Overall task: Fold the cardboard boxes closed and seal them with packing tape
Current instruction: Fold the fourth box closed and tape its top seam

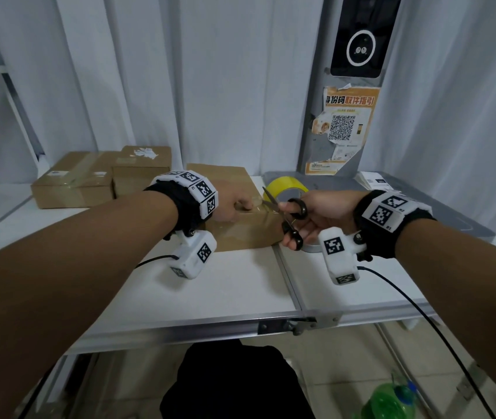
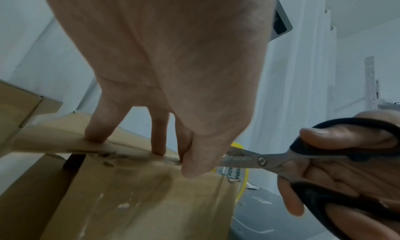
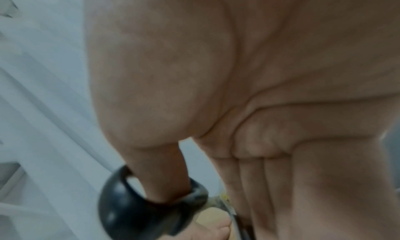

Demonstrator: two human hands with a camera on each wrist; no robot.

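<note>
A brown cardboard box (image 1: 242, 234) lies on the white table (image 1: 216, 285) with its flaps folded down and clear tape across the top. My left hand (image 1: 242, 205) presses on its near top edge with straight fingers (image 2: 159, 141), thumb against the front face (image 2: 140, 192). My right hand (image 1: 295, 225) grips black-handled scissors (image 1: 293, 211), thumb through one loop (image 3: 129, 202). The blades (image 2: 240, 158) stand slightly apart at the box's right top corner, right beside my left thumb. A yellow tape roll (image 1: 286, 187) stands just behind that corner.
Sealed cardboard boxes (image 1: 71, 179) sit at the back left of the table. A grey kiosk post with a QR poster (image 1: 343, 128) rises at the back right on a grey base (image 1: 440, 213). Under the table are a black bag (image 1: 234, 382) and a green bottle (image 1: 388, 400).
</note>
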